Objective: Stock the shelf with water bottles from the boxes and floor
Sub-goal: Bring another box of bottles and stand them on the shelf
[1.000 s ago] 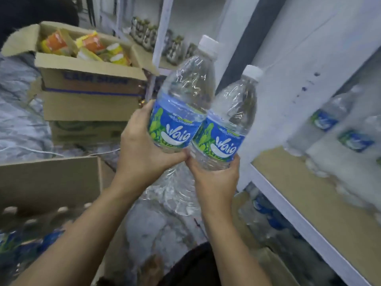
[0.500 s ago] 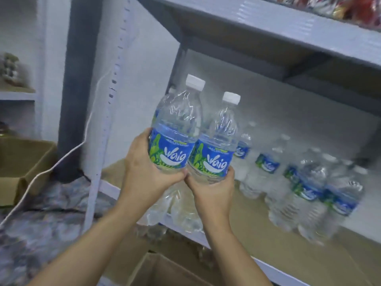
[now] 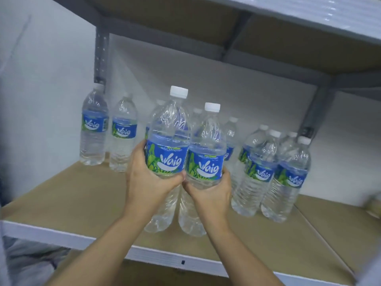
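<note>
I hold two clear water bottles with blue labels and white caps, side by side and upright, over the front of the brown shelf board [image 3: 74, 195]. My left hand [image 3: 147, 180] grips the left bottle [image 3: 168, 141] round its middle. My right hand [image 3: 210, 193] grips the right bottle [image 3: 207, 149] just below its label. The two bottles touch each other, and their bases are low over the board near its white front rail; I cannot tell whether they touch it.
Two bottles [image 3: 93, 129] stand at the back left of the shelf, several more [image 3: 257, 172] stand in a cluster to the right, and others are partly hidden behind the held pair. A grey upper shelf [image 3: 288, 19] hangs overhead. Grey uprights [image 3: 101, 48] frame the back corners.
The view has swung from the boxes on the floor to the shelf. Both hands have carried the two bottles forward and down over the shelf board, still held as a pair.
</note>
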Available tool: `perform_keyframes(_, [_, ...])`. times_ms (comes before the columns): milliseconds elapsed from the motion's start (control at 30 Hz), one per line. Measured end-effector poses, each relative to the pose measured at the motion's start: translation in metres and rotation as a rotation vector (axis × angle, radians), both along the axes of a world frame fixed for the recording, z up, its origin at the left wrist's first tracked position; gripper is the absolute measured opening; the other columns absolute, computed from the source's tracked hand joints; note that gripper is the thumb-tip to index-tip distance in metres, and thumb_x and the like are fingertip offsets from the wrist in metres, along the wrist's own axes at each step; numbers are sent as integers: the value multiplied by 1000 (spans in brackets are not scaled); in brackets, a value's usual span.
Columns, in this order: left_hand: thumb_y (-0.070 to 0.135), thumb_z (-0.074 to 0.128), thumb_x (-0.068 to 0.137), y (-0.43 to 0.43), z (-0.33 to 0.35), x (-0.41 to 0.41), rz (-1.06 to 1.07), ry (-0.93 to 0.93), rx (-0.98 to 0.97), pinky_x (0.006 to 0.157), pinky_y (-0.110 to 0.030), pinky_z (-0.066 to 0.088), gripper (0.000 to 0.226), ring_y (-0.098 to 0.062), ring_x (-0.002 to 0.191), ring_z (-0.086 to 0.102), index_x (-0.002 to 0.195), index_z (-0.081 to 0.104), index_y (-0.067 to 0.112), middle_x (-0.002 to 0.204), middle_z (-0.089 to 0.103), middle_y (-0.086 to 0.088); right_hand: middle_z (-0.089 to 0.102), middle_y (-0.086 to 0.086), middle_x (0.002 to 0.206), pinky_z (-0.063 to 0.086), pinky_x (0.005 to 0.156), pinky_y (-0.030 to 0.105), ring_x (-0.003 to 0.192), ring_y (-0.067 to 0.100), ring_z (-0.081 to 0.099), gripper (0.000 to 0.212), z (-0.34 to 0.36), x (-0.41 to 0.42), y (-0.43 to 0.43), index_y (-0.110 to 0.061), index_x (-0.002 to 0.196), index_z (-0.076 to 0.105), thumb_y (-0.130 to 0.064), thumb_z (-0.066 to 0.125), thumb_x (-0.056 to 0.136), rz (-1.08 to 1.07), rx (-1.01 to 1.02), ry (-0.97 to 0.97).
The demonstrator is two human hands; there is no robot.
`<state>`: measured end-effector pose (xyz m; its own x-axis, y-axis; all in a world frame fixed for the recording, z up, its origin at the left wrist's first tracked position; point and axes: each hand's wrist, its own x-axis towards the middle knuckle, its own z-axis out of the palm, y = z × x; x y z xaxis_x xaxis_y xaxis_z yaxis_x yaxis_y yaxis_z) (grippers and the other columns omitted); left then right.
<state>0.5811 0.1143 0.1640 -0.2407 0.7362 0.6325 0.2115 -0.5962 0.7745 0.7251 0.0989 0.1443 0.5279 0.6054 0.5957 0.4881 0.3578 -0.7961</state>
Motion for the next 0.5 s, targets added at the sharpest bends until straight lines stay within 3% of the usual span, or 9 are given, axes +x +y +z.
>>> perform_keyframes(133, [49, 89, 42, 18, -3, 21, -16, -21, -2, 96, -43, 50, 102, -16, 111, 60, 131, 44, 28, 120, 61, 7, 60, -3, 115, 46, 94, 28, 108, 14, 59, 86, -3, 36, 28, -27, 121, 47, -29, 93, 49, -64, 8, -28])
perform_keyframes(233, [54, 86, 40, 27, -4, 28, 9, -27, -17, 98, -42, 49, 105, -16, 112, 59, 132, 43, 27, 121, 60, 6, 57, -6, 117, 47, 90, 23, 105, 9, 59, 86, -5, 60, 45, -30, 124, 43, -30, 90, 52, -79, -20, 8])
perform_keyframes(367, [54, 87, 41, 36, -8, 30, 4, -17, -46, 98, -42, 50, 109, -15, 114, 59, 135, 40, 29, 125, 58, 6, 52, 0, 121, 39, 79, 0, 97, 2, 55, 91, -16, 82, 66, -17, 133, 40, -20, 91, 57, -102, -50, 40])
perform_keyframes(500, [54, 88, 42, 41, -13, 33, 13, 3, -47, 98, -42, 50, 108, -15, 115, 58, 135, 40, 30, 125, 58, 7, 49, 4, 123, 40, 87, 18, 108, 15, 53, 94, -34, 91, 79, -9, 135, 40, -21, 92, 58, -163, -69, 58])
